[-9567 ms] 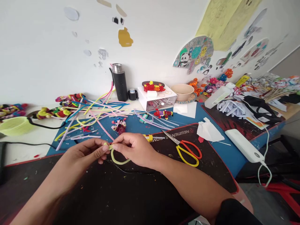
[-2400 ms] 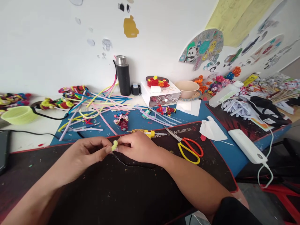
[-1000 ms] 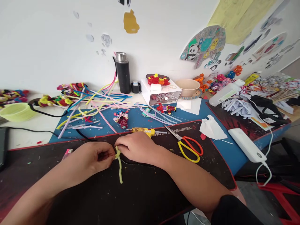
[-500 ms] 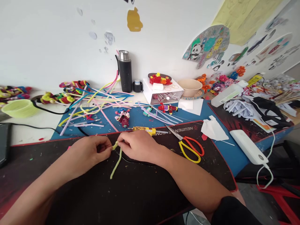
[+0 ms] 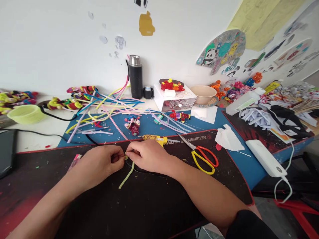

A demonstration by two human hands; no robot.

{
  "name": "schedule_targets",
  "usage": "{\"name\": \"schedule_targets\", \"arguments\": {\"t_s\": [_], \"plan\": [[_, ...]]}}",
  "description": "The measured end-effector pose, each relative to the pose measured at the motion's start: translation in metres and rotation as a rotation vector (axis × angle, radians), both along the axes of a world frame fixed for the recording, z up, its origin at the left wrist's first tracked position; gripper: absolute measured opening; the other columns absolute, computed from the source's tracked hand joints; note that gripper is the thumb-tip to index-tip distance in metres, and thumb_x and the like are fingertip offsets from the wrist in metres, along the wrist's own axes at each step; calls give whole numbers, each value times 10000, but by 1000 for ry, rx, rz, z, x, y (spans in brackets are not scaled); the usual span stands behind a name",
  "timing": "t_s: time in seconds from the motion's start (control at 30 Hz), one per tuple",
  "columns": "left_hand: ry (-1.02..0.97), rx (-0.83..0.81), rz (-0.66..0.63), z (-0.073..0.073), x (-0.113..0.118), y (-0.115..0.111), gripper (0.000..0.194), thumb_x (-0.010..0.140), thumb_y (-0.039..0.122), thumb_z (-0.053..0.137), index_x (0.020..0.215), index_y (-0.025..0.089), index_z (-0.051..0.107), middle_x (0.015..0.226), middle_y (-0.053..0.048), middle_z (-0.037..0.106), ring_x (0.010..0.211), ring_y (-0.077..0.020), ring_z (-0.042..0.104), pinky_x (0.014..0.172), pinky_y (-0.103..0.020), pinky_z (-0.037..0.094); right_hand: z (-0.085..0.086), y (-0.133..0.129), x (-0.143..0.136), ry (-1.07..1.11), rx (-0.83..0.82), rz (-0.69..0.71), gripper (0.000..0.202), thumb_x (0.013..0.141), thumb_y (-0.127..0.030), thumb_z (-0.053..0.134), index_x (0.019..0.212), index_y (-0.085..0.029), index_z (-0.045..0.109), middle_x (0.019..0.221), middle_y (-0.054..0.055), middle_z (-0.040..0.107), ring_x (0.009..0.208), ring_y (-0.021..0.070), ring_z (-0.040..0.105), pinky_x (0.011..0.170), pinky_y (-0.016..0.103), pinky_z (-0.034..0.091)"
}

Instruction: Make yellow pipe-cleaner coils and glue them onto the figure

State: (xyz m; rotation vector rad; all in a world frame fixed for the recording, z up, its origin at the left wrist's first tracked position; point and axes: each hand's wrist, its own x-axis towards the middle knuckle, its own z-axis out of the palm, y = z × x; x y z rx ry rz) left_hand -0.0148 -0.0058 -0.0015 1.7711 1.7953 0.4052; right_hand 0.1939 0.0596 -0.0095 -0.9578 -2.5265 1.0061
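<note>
Pinching a pale yellow-green, fuzzy pipe cleaner point(image 5: 127, 176), the two hands meet fingertip to fingertip above a large black mat with a red edge point(image 5: 139, 209). From the lower left corner the bare left forearm slants upward; the left hand point(image 5: 106, 162) is bent inward, its thumb and forefinger curled into a rounded hollow and closed at the tips on the strip's short, bunched part. Reaching in from the lower right, the right forearm emerges from a black fabric sleeve point(image 5: 245, 220), and the right hand point(image 5: 147, 155) lies back upward, fingers folded together, their tips closed on the same strip just beside the left ones. The strip's loose end slants from under the right fingers toward the lower left; whether it touches the mat is unclear. Just beyond the right hand lies a yellow plastic glue gun point(image 5: 157, 139), with metal scissors with one yellow and one red handle point(image 5: 193, 149) to its right. A pink-topped small object point(image 5: 75, 161) shows behind the left wrist, partly hidden.
</note>
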Motion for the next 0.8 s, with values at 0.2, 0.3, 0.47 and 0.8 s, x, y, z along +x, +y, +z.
{"name": "schedule_targets", "arguments": {"t_s": [0.2, 0.3, 0.47, 0.8], "plan": [[-121, -36, 67, -3, -11, 1, 352, 853, 584, 678, 775, 250, 758, 638, 25, 647, 597, -184, 508, 548, -278, 351, 0, -3, -1, -12, -10, 19, 144, 1106, -291, 687, 1054, -232, 808, 936, 32, 821, 845, 196, 702, 737, 303, 381], [-215, -41, 102, 1, -17, 1, 435, 897, 653, 676, 838, 233, 768, 725, 20, 682, 676, -187, 541, 612, -266, 405, 1, 0, 0, 81, -90, -14, 135, 1089, -276, 691, 1019, -221, 792, 833, -4, 762, 758, 160, 646, 716, 286, 380], [-353, 50, 102, 13, -17, -2, 471, 915, 683, 700, 846, 224, 777, 814, -6, 713, 761, -202, 599, 702, -276, 468, -1, 5, 2, 240, -318, -59, 171, 1050, -333, 745, 945, -198, 747, 748, -41, 665, 685, 125, 570, 646, 260, 354], [-351, 84, 97, 24, -10, -3, 508, 845, 734, 719, 727, 240, 730, 705, -1, 640, 668, -194, 532, 615, -284, 455, -1, 4, 2, 426, -686, -3, 362, 969, -532, 867, 1016, -206, 716, 716, -62, 626, 621, 116, 582, 608, 244, 436]]}}
